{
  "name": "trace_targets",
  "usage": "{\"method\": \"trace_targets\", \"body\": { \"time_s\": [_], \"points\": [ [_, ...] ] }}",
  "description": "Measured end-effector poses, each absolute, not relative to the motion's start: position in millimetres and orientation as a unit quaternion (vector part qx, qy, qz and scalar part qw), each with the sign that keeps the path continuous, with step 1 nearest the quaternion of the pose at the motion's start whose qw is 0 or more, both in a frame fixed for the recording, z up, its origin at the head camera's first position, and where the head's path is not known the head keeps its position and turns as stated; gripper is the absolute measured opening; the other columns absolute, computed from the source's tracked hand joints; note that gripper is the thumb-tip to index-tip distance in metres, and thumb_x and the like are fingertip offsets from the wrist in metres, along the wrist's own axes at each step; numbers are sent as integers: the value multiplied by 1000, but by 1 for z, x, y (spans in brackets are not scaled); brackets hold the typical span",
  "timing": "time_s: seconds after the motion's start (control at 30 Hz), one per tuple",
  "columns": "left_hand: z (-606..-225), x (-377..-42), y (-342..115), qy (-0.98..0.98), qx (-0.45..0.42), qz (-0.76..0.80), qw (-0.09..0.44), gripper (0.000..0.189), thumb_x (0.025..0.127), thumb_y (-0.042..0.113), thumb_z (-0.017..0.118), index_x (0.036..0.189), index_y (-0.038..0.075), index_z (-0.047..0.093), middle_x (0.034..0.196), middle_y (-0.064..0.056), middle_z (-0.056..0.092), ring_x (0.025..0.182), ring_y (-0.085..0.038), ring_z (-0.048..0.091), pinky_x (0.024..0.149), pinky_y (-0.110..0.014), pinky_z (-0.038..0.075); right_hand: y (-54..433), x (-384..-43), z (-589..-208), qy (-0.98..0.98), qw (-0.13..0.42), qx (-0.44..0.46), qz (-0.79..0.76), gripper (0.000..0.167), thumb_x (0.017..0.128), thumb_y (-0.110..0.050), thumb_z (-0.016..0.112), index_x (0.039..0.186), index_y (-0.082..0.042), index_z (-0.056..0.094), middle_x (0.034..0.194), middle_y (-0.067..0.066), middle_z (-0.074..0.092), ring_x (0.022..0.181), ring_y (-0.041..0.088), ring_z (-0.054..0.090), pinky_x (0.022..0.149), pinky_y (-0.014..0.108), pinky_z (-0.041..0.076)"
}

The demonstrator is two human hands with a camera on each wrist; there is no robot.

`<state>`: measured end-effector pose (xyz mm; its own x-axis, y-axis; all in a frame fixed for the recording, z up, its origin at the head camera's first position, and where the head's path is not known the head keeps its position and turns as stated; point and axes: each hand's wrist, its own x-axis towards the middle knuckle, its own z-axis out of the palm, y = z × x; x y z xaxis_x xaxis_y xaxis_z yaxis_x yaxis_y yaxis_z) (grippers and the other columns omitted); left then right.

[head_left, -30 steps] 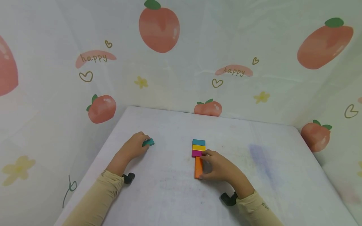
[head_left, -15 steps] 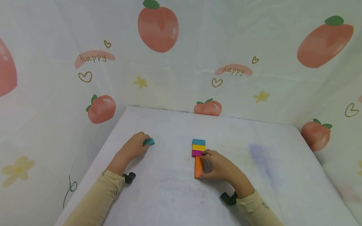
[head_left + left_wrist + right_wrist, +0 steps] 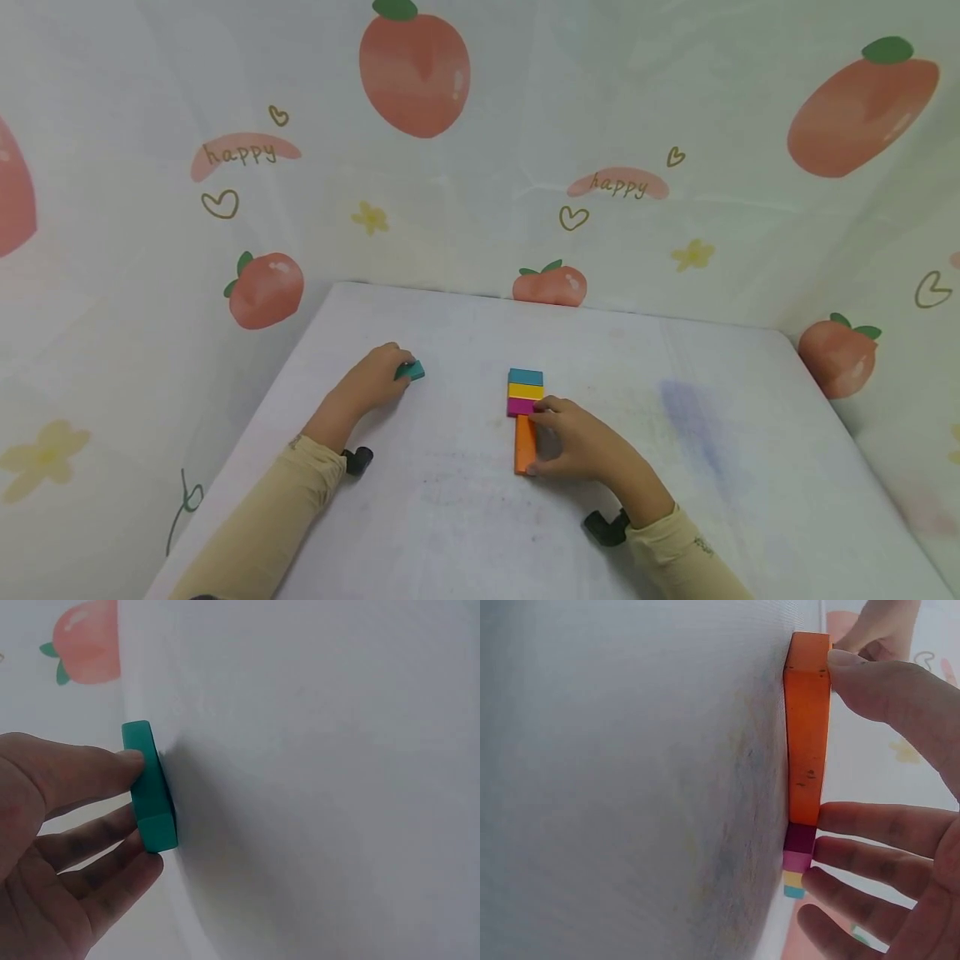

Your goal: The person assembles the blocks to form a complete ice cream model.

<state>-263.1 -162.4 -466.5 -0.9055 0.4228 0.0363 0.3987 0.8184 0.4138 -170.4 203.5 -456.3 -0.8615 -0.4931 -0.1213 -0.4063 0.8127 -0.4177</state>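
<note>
My left hand [image 3: 375, 379] pinches a teal block [image 3: 154, 791] between thumb and fingertips, low over the left part of the table. My right hand [image 3: 585, 442] holds an orange block [image 3: 526, 446] lengthwise, thumb at its near end and forefinger by its far end. Beyond that end lies a magenta block [image 3: 521, 407], with other right fingertips against it in the right wrist view. A yellow block [image 3: 526, 391] and a blue block [image 3: 526, 377] follow in the same row, side by side and touching.
The white table [image 3: 435, 533] meets a cloth backdrop [image 3: 480, 183] printed with fruit, hearts and flowers at its back and sides. A bluish stain [image 3: 693, 429] marks the right part of the tabletop. Each wrist wears a small black camera.
My left hand has shifted a little right and away from me, carrying the teal block. The right hand and the row of blocks have stayed in place.
</note>
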Motion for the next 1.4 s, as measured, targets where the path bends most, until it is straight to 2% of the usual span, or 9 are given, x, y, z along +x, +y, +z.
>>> {"method": "trace_targets", "body": {
  "time_s": [0.67, 1.07, 1.4],
  "points": [
    [-462, -288, -112, 944, 245, 215, 58, 35, 99, 6, 69, 132, -5, 68, 117, -18, 68, 105, -27, 65, 101, -46, 56, 202, -174, -455, 945, 111, -242, -188, 71, 79, -47, 93, 136, -9, 72, 145, 10, 62, 136, 30, 58, 112, 49, 53],
    [-460, -300, -76, 938, 261, 214, 78, 34, 100, 7, 68, 133, -4, 68, 124, -18, 68, 115, -29, 64, 109, -46, 53, 202, -173, -456, 947, 111, -237, -188, 73, 77, -48, 94, 134, -8, 73, 144, 11, 63, 136, 30, 59, 111, 49, 54],
    [-461, -312, -44, 933, 279, 205, 96, 36, 103, 6, 60, 137, -5, 66, 132, -20, 67, 115, -28, 62, 110, -43, 53, 204, -174, -458, 945, 106, -240, -194, 72, 77, -50, 93, 134, -11, 74, 144, 9, 63, 135, 28, 59, 110, 47, 55]
  ]
}}
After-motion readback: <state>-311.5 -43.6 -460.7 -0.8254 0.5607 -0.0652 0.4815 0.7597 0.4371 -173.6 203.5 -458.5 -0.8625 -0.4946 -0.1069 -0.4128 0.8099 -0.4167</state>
